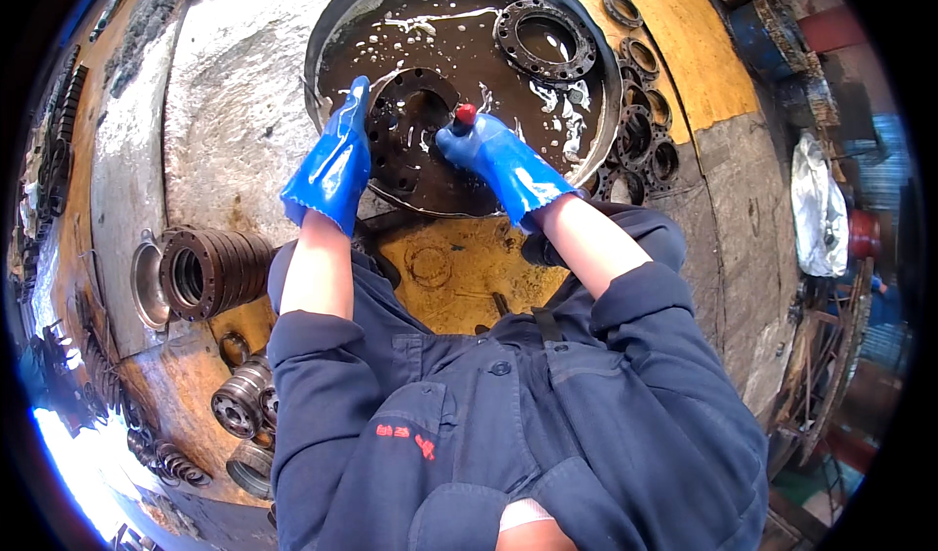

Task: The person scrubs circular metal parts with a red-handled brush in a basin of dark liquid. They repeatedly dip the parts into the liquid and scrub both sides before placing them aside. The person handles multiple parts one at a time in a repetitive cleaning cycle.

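Observation:
A round, dark-rimmed pan of murky liquid with whitish foam lies in front of me. My left hand, in a wet blue rubber glove, grips the left edge of a dark metal flange ring with bolt holes, partly over the liquid. My right hand, gloved alike, is closed around a tool with a red handle end, above the ring's right side. The tool's working end is hidden, so its kind does not show. A second flange ring sits at the pan's far right.
Several small rings lie along the pan's right side. A row of stacked flanges stands at the left beside a metal bowl-like part. Cylindrical parts lie nearer. A whitish plastic bag is at far right.

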Demonstrator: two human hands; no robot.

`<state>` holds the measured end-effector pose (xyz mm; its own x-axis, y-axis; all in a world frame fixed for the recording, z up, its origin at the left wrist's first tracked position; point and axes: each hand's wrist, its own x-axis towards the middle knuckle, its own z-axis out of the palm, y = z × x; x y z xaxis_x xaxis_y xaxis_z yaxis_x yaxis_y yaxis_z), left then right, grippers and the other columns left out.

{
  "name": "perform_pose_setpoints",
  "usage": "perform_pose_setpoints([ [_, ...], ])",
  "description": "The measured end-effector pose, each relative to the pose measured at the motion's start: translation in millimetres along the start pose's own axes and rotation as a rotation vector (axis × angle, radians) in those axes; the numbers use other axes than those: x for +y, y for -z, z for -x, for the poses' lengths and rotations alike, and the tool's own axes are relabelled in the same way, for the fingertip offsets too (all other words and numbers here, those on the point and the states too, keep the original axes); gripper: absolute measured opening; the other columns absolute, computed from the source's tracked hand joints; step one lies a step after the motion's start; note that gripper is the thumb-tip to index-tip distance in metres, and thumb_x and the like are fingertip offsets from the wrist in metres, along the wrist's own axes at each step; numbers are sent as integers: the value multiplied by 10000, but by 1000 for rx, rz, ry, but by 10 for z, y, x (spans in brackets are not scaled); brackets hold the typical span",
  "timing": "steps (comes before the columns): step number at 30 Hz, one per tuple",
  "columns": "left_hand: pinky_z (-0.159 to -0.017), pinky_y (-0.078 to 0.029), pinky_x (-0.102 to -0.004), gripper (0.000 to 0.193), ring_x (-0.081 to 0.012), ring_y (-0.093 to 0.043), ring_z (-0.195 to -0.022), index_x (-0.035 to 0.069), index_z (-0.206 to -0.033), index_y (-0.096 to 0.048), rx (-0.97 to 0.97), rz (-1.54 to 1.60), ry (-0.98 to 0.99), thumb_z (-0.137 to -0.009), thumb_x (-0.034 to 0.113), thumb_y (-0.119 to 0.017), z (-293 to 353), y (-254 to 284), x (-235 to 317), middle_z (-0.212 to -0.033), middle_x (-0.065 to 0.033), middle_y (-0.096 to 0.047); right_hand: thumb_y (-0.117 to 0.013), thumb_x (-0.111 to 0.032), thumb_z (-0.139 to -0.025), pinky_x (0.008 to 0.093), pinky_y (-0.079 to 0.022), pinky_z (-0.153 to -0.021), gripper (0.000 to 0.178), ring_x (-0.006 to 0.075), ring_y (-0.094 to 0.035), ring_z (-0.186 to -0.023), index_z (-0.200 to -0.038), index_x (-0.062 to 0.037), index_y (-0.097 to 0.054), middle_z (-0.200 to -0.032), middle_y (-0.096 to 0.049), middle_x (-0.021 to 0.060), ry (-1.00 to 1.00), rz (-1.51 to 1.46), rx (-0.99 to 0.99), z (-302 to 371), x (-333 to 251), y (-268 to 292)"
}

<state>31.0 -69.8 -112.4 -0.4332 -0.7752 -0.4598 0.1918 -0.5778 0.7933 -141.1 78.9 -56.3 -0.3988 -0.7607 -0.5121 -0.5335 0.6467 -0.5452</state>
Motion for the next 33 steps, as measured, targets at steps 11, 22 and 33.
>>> perform_pose_setpoints([
  [11,-885,-601,-420,590,-301,-722,-1025,7,-1432,-583,-15,-17,8,-1034,443,-599,63,-27,33,-1245,-161,-728,-702,-308,-976,373,-569,-628,153,159,-666,-639,-925,-164,-686,-777,-690,23,-504,-1489,-81,-389,193,-272],
  [22,-882,-601,-412,583,-294,-723,-1025,5,-1442,-573,-16,-12,-2,-1037,423,-603,111,10,18,-1246,-158,-728,-709,-216,-975,414,-592,-632,74,178,-687,-662,-908,-194,-688,-785,-704,6,-794,-1751,6,-207,-167,-297],
  [33,-878,-601,-404,577,-288,-724,-1025,3,-1452,-562,-43,-25,-8,-1039,403,-607,123,-49,33,-1247,-155,-728,-674,-469,-903,425,-564,-889,453,342,-738,-1030,-1083,-58,-741,-1047,-780,163,134,153,43,-197,122,41],
])
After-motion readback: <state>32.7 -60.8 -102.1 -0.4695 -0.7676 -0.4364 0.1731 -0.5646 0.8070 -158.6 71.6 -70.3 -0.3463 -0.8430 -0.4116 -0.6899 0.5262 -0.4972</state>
